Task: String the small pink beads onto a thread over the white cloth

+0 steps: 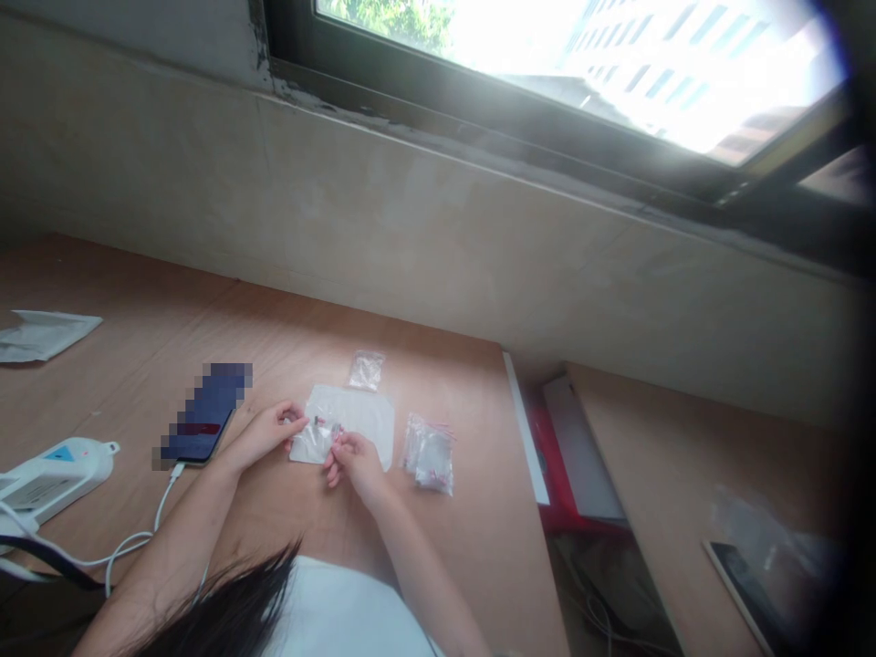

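My left hand (277, 431) pinches the left side of a small clear plastic bag (315, 444), fingers closed. At its right side my right hand (354, 462) is closed too, its thumb and fingertips on the bag. Small dark and reddish marks show near the bag's top; what they are is too small to tell. Beneath the bag lies a white, round-cornered sheet or mat (373, 418). Just beyond it is another small clear bag (368, 370) with contents I cannot make out. A stack of clear zip bags with reddish edges (431, 454) rests right of my right hand.
A phone (205, 415) with a charging cable (164, 497) lies left of my left arm. Further left are a white power strip (65, 479) and a white packet (47, 336). Past the table's right edge, a gap holds a red item (553, 465) before a second table (684, 474).
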Action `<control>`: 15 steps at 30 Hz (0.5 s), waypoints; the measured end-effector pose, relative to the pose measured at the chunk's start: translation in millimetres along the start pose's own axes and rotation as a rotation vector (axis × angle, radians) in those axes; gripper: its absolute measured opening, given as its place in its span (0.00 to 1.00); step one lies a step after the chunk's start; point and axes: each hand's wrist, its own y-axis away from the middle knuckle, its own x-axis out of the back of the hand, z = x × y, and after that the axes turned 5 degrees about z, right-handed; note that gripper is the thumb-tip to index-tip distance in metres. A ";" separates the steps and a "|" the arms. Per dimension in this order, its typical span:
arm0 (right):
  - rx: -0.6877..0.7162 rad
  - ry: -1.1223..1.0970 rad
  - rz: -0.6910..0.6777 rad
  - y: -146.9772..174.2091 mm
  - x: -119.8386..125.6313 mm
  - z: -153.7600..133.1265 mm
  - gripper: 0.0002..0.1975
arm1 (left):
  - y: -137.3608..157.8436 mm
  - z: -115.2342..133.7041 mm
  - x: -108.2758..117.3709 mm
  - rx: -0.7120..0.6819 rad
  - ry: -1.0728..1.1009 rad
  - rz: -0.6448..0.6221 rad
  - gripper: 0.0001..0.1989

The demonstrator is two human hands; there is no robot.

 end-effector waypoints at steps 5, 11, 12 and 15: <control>-0.009 0.007 0.011 1.6 -1.0 -2.4 0.14 | -0.4 6.2 -4.6 -0.009 -0.071 0.027 0.13; 0.004 0.005 -0.003 0.7 0.1 -1.6 0.14 | -1.7 5.9 -8.3 -0.030 -0.024 0.047 0.14; 0.004 0.004 -0.005 0.4 0.5 -1.2 0.14 | -2.5 4.6 -8.8 -0.030 -0.006 0.056 0.14; 0.001 -0.002 -0.007 -0.6 1.3 -0.1 0.14 | -5.7 1.3 -10.7 -0.037 0.010 0.083 0.14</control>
